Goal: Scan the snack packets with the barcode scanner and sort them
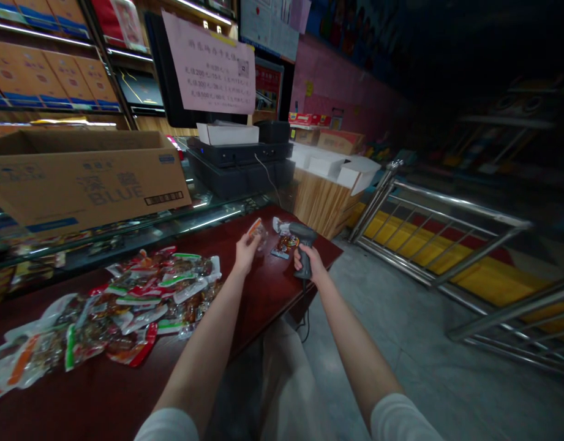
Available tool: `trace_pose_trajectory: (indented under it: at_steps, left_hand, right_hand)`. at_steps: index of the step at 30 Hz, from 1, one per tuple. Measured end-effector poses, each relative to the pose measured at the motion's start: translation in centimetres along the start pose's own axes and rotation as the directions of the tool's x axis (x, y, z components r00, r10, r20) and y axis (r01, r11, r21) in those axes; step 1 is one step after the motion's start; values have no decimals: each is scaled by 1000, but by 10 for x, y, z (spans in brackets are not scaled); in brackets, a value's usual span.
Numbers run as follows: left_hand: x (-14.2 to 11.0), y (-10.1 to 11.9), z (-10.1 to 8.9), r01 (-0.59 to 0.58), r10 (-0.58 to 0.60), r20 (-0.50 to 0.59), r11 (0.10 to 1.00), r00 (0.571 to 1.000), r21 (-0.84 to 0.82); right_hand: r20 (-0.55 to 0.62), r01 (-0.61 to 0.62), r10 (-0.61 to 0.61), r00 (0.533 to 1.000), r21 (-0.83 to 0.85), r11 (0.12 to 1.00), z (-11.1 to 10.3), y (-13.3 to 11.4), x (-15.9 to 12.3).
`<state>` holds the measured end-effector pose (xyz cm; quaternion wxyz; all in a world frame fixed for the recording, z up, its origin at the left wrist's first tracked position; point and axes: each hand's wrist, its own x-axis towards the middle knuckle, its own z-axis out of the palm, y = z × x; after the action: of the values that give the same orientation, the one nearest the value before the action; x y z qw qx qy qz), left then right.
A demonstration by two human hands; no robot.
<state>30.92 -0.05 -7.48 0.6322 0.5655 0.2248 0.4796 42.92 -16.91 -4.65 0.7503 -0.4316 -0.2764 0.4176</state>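
My right hand (312, 260) is wrapped round the grip of a grey barcode scanner (302, 231), whose head points left over the table. In my left hand (245, 252) is a clear snack packet (259, 234) with an orange strip, pinched at its left side and raised near the scanner's head. Under and beside the scanner, small packets (284, 246) lie on the dark red table (236, 306). To the left spreads a loose pile of vacuum-sealed snack packets (157, 288) with red, green and orange edges. What is printed on the packets is too small to read.
A big cardboard box (89, 184) stands on the glass counter behind the pile. A monitor with a pink paper sign (210, 67) rises at the back. Metal railings (447, 233) stand on the right, across the grey floor. The scanner's cable (305, 324) hangs off the table edge.
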Motion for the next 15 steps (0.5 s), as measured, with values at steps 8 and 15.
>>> trace_pose_trajectory:
  at_steps: [8,15]
  left_hand:
    - [4,26,-8,26,-26,-12,1000,1000,13]
    - [-11,42,-40,1,-14,52,968,999,252]
  right_hand:
    - [76,-26,19,997,95,995,40,31,-31]
    - [88,-29,21,996,86,996,42,36,-42]
